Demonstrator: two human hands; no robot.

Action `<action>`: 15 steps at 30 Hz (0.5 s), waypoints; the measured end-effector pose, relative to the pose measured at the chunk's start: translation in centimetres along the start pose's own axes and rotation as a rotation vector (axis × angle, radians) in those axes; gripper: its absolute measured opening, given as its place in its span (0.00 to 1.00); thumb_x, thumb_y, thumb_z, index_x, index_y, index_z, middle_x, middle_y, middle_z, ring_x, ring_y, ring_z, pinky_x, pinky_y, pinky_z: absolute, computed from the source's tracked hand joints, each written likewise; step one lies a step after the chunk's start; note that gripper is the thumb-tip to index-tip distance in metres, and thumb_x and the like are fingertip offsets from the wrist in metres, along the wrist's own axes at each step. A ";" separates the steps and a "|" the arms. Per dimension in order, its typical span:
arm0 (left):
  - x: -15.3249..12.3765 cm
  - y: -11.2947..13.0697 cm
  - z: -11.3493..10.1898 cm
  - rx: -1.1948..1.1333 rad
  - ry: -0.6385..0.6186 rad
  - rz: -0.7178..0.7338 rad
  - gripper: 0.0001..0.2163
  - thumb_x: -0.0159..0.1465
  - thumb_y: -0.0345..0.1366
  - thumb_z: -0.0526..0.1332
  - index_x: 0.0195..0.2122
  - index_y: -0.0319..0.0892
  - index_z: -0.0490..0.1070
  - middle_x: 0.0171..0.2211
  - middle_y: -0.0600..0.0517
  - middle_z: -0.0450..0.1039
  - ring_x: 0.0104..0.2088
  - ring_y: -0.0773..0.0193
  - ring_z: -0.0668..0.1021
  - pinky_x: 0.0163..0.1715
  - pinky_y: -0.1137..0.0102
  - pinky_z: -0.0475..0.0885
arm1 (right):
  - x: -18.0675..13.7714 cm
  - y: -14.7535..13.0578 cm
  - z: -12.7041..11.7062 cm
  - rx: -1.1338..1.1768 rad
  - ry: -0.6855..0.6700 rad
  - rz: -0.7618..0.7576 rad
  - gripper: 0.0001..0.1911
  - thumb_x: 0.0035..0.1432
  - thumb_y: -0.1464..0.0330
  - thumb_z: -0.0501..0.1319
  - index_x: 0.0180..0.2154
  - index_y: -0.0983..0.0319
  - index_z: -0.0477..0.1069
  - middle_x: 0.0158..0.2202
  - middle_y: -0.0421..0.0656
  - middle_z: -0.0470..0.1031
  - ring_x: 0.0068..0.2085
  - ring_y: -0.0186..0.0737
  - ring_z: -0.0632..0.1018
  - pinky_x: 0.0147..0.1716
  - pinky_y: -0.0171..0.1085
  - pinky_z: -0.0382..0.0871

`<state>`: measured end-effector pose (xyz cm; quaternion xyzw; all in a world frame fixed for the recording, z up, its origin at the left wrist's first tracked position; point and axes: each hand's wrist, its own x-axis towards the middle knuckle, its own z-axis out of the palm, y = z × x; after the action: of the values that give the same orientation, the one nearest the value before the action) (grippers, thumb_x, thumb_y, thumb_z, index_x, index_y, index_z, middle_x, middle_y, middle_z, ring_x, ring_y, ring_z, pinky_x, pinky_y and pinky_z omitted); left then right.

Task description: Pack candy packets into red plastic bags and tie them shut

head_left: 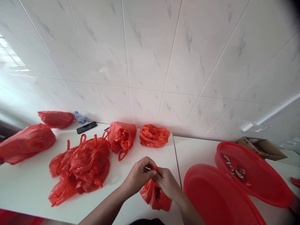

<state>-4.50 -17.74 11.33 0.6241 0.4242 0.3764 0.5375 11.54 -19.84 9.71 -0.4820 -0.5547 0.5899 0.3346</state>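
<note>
White tables (21,184) against a marbled tile wall (150,47) hold red plastic bags (81,167), large red baskets (211,193) and a cardboard box (273,150) in what appears to be a plain indoor workroom, exact kind unclear.

Legible text: none; no lettering, brand or number can be read across the scene.
Water bottle (81,118): a label with blue markings wraps the clear plastic just behind the black phone (86,127), its characters too small to make out.
Farther red tub (264,175): well to the right of the phone, it holds small items (234,168) patterned in pale and dark patches; whether these are print cannot be told.
Cardboard box (274,153): far right of the phone, with a faint pale mark on one side, unreadable.
</note>
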 end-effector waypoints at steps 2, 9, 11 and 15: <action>0.1 -0.8 0.0 0.067 0.133 0.085 0.06 0.57 0.32 0.63 0.35 0.44 0.69 0.33 0.52 0.71 0.34 0.62 0.73 0.34 0.69 0.69 | 1.0 0.4 0.0 0.024 0.063 -0.015 0.24 0.58 0.49 0.55 0.22 0.60 0.58 0.18 0.33 0.53 0.21 0.28 0.55 0.21 0.34 0.48; -0.6 -4.5 0.1 0.370 -0.072 0.122 0.09 0.50 0.25 0.64 0.29 0.45 0.71 0.31 0.52 0.73 0.35 0.61 0.73 0.36 0.69 0.66 | 2.3 4.2 1.3 0.165 0.085 0.002 0.26 0.61 0.49 0.49 0.19 0.59 0.58 0.15 0.34 0.54 0.19 0.30 0.56 0.20 0.34 0.48; -0.6 -5.6 0.0 0.361 -0.114 0.086 0.08 0.52 0.23 0.60 0.24 0.44 0.69 0.28 0.52 0.73 0.33 0.61 0.73 0.35 0.69 0.66 | 2.1 5.3 1.6 0.184 0.065 0.013 0.27 0.61 0.48 0.48 0.20 0.60 0.60 0.15 0.35 0.57 0.18 0.30 0.58 0.19 0.34 0.49; -0.3 -7.4 -0.5 0.340 0.029 0.009 0.08 0.53 0.24 0.55 0.23 0.44 0.67 0.28 0.51 0.72 0.31 0.61 0.73 0.34 0.68 0.65 | 1.3 6.2 0.8 0.144 0.060 -0.012 0.24 0.60 0.49 0.52 0.28 0.61 0.71 0.20 0.37 0.66 0.21 0.32 0.64 0.23 0.35 0.57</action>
<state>-6.03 -17.34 4.04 0.7024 0.4867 0.3104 0.4164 11.29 -19.93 3.31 -0.4707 -0.5035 0.6116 0.3884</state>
